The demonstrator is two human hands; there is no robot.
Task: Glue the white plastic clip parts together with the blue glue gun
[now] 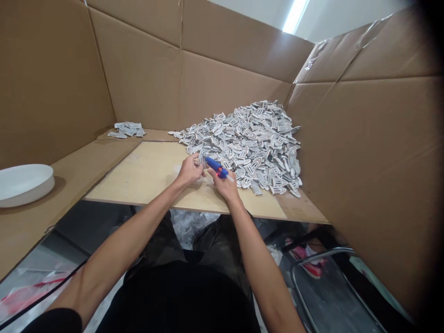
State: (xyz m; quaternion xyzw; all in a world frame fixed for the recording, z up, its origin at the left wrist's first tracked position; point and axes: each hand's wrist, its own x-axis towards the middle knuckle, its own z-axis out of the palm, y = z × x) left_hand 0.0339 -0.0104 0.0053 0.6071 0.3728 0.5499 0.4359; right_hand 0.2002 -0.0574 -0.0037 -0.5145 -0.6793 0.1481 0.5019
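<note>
My left forearm is slanting up between one and two o'clock, and its wrist is lying nearly straight. My right forearm is rising from five o'clock and pointing towards eleven, its wrist hardly bending. My two hands are almost meeting: the right hand is sitting just past three o'clock from the left hand. On the left I am pinching with bent fingers; on the right I am gripping, my thumb pointing towards ten or eleven.
</note>
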